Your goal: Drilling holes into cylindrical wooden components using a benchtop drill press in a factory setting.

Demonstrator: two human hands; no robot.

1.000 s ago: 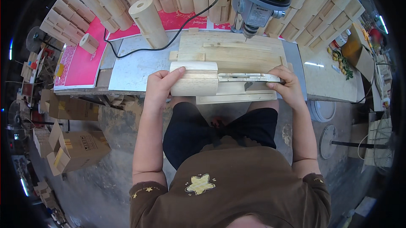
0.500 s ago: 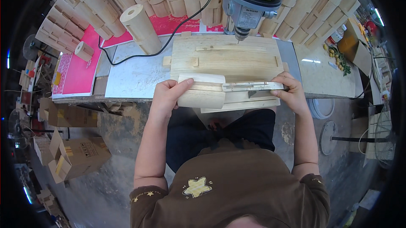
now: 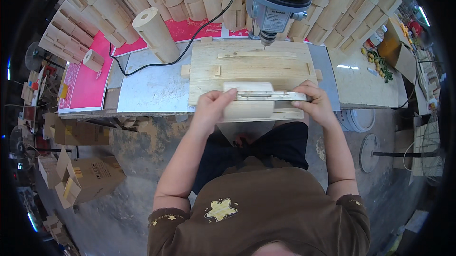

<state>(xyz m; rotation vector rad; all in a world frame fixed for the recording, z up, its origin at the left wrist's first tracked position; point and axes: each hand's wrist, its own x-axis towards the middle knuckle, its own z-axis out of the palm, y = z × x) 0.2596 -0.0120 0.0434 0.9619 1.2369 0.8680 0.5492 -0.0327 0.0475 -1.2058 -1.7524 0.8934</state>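
My left hand is closed round the left end of a short, pale wooden cylinder, held sideways over the table's front edge. A groove runs along the cylinder's upper side. My right hand pinches the right end of a narrow, light-coloured strip with dark marks. The strip lies along the groove, its left part over the cylinder, close to my left thumb. Whether it sits fully down in the groove, I cannot tell. Beneath both hands is a wooden board with thin battens fixed on it.
A bench drill stands behind the board, its bit pointing down. Its black cable loops to the left. Stacked grooved wooden cylinders line the back. One cylinder stands upright at left, near a shorter one. Cardboard boxes sit on the floor.
My left hand has moved right with the cylinder, so the strip now overlaps much of its groove instead of meeting only its right end. My right hand has shifted slightly left.
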